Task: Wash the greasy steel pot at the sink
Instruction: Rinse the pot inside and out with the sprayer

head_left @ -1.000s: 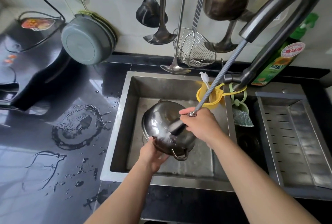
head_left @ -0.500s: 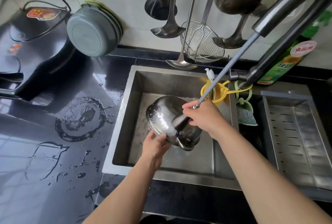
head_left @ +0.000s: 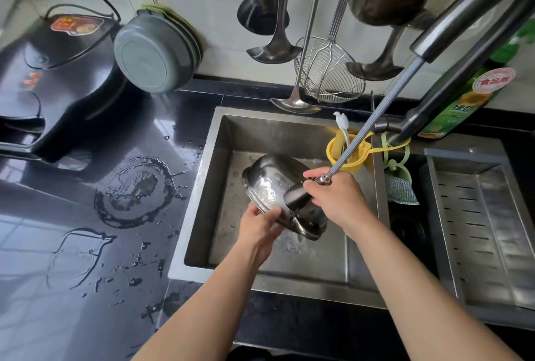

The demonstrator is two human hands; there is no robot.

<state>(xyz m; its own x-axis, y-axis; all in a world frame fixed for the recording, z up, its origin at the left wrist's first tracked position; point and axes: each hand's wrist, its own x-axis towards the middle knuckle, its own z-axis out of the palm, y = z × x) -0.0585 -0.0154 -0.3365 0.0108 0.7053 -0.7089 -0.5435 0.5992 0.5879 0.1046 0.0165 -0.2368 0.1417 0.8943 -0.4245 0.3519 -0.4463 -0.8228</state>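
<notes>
A shiny steel pot (head_left: 269,179) is held tilted, bottom up, over the steel sink (head_left: 220,140). My left hand (head_left: 256,226) grips the pot's rim at its near left side. My right hand (head_left: 337,197) is closed around the dark pull-out spray head (head_left: 296,198), which points at the pot's outer side. A ribbed metal hose (head_left: 379,117) runs from the spray head up to the faucet spout (head_left: 463,10). One pot handle (head_left: 304,230) hangs below the spray head.
The black counter (head_left: 86,259) left of the sink carries water puddles and a black appliance (head_left: 49,94). Ladles and a wire skimmer (head_left: 327,71) hang above the sink. A yellow holder (head_left: 351,158), a green sponge (head_left: 401,190) and a drain tray (head_left: 486,216) lie to the right.
The pot has turned a little in my left hand, and the spray head has stayed on its outer side. The view has shifted slightly upward.
</notes>
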